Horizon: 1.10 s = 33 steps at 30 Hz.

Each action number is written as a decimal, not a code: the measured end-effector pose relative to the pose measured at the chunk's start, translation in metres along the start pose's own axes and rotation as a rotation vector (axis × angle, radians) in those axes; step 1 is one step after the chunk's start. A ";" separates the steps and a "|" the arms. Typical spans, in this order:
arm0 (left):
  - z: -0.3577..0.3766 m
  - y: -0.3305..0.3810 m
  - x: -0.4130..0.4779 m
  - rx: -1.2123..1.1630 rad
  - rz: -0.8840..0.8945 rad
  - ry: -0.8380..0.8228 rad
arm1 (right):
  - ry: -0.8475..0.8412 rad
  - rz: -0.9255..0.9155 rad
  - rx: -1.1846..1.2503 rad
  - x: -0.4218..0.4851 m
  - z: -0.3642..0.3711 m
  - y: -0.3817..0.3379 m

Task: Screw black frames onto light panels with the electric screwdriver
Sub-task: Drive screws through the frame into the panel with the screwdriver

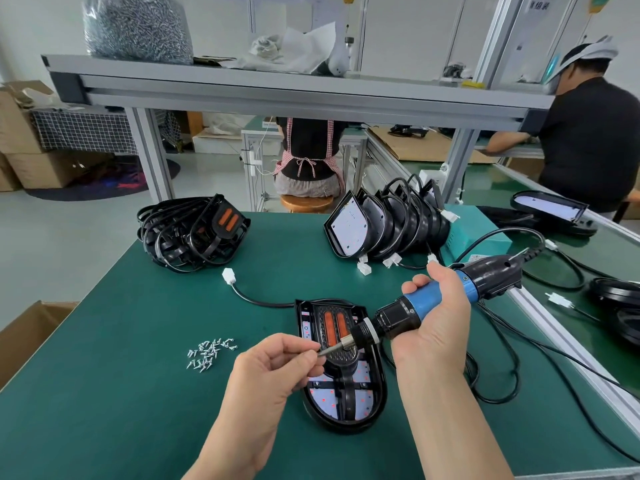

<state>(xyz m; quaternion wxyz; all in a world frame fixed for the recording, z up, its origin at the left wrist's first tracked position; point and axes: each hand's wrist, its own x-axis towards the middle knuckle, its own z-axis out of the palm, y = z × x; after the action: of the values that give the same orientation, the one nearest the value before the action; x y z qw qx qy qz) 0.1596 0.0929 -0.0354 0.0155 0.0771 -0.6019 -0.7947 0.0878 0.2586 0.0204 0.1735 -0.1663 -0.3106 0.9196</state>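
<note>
A light panel (360, 403) lies on the green table in front of me, a black frame (337, 327) with two orange strips set on it. My right hand (436, 323) grips the blue and black electric screwdriver (415, 308), held nearly level above the panel with its bit pointing left. My left hand (277, 365) pinches something small at the tip of the bit (330, 350); what it pinches is hidden by the fingers. A small heap of silver screws (209, 353) lies to the left of my left hand.
A pile of black frames (194, 230) sits at the back left. A row of light panels (384, 223) with cables leans at the back right. The screwdriver's cable (502, 382) loops right. A conveyor (588, 265) runs along the right; two people work beyond.
</note>
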 end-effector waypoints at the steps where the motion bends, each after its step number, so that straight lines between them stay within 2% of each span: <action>1: 0.000 0.000 0.000 -0.007 -0.007 -0.009 | -0.002 -0.003 0.002 0.001 0.000 0.000; 6: 0.004 -0.001 -0.002 -0.007 0.003 -0.011 | 0.008 -0.007 0.001 0.003 0.000 0.000; 11: 0.011 -0.003 -0.001 0.052 0.118 0.044 | 0.043 0.014 0.009 0.006 -0.001 -0.003; 14: 0.019 -0.005 -0.001 0.233 0.313 0.110 | 0.076 0.061 0.050 0.009 0.001 -0.008; 17: 0.021 -0.002 -0.001 0.593 0.660 0.191 | 0.106 0.104 0.096 0.011 0.002 -0.011; 19: 0.020 0.002 -0.002 0.732 0.836 0.181 | 0.118 0.121 0.111 0.012 0.002 -0.012; 21: 0.020 0.005 -0.001 0.724 0.837 0.165 | 0.121 0.134 0.104 0.014 0.001 -0.012; 24: 0.021 0.012 0.001 0.650 0.722 0.106 | 0.112 0.146 0.105 0.016 0.002 -0.013; 33: 0.015 0.024 0.002 0.951 0.963 0.000 | 0.106 0.133 0.092 0.014 0.003 -0.009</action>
<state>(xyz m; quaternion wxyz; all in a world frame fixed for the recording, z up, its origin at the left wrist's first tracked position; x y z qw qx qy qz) 0.1541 0.1002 -0.0087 0.3322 -0.2011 -0.8535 -0.3476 0.0760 0.2696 0.0256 0.1356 -0.2270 -0.2469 0.9323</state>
